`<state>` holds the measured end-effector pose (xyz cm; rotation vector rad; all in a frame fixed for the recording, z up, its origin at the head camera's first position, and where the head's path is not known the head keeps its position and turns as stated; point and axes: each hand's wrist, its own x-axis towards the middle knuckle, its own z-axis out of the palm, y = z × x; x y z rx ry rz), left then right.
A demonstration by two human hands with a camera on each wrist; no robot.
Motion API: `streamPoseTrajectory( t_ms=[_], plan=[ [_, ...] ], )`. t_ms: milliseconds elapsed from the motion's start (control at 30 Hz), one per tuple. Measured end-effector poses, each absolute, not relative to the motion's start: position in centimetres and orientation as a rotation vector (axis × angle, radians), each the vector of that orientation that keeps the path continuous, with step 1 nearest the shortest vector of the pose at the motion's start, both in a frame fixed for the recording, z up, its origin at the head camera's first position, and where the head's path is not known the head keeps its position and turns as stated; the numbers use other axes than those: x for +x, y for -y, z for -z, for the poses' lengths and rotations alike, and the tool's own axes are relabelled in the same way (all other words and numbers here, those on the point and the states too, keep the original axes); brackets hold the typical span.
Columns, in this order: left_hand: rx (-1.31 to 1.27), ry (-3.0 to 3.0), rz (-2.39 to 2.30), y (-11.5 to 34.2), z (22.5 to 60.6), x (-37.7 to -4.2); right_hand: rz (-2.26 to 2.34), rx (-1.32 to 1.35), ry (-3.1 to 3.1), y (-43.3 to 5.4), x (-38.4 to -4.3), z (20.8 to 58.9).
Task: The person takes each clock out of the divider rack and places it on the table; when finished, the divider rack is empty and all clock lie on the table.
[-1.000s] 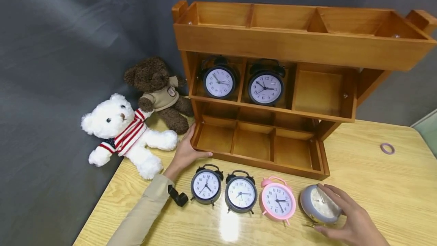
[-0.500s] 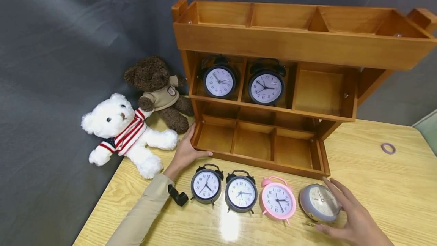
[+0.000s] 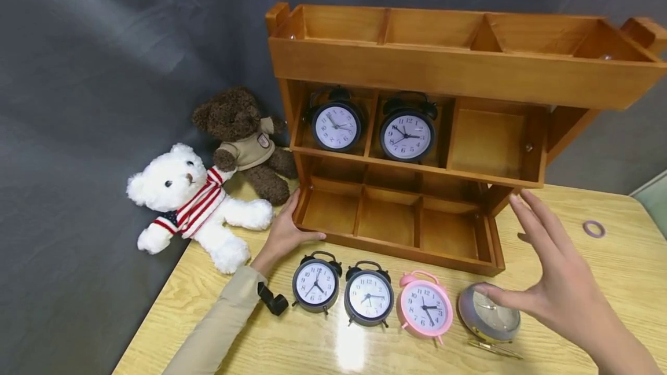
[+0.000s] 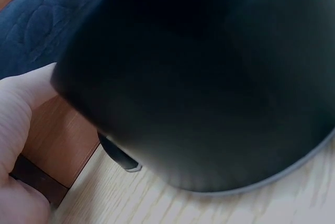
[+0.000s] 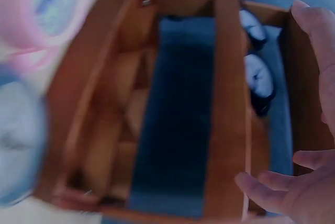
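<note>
My left hand [image 3: 283,237] grips the lower left corner of a tiered wooden shelf [image 3: 458,78], thumb along its front edge. In the left wrist view, a dark blurred clock covers most of the scene beside this hand [image 4: 15,124]. My right hand [image 3: 565,274] is held with fingers spread, holding nothing, near the shelf's lower right side. Its thumb overlaps a round grey alarm clock [image 3: 487,320] lying tilted back on the table. To the left lie a pink alarm clock [image 3: 424,308] and two dark alarm clocks, one grey-blue [image 3: 369,297], one black-rimmed [image 3: 315,283].
Two black alarm clocks, left [image 3: 336,126] and centre [image 3: 407,135], stand in the middle tier. A white teddy bear [image 3: 172,181] and a brown teddy bear [image 3: 229,114] sit left of the shelf. A purple ring [image 3: 594,228] lies on the table [image 3: 568,207] at right.
My right hand has come away from the grey clock, rising and moving up toward the shelf with its fingers spreading. The left hand has stayed on the shelf corner.
</note>
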<state>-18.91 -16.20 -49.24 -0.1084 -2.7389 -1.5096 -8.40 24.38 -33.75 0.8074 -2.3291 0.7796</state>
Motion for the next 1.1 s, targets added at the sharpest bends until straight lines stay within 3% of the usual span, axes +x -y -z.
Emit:
streamPoseTrajectory(
  t_ms=[600,1100],
  plan=[
    [-0.129,2.714,1.526,16.2,49.3,-18.9,-0.773,0.713,2.37,-18.2,-16.6,28.5],
    [-0.117,2.721,1.502,16.1,49.3,-18.8,-0.783,0.576,2.429,-12.2,-21.6,29.8]
  ],
)
